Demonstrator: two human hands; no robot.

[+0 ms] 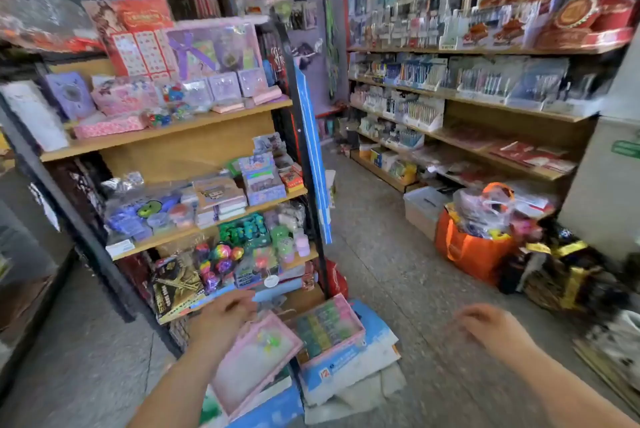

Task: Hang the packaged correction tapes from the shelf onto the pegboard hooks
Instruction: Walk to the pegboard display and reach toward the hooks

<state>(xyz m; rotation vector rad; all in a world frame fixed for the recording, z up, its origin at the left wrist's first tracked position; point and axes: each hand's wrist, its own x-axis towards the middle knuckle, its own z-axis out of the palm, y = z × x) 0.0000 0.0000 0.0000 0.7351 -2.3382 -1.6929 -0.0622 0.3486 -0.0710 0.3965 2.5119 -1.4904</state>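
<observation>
- Only my two arms showed, each from the forearm to the fingertips.
- My left forearm was bare along all its visible length, broad at the lower edge and narrowing toward the wrist.
- My left grip was a bare hand with rounded knuckles. Blur smeared its fingers, so I could not tell the nails or any finer detail.
- My right forearm was bare as well, thick near the corner and tapering to the wrist.
- My right grip was a bare hand, blurred more heavily, its fingers running together into one soft shape.
- Both wrists were bare skin.
</observation>
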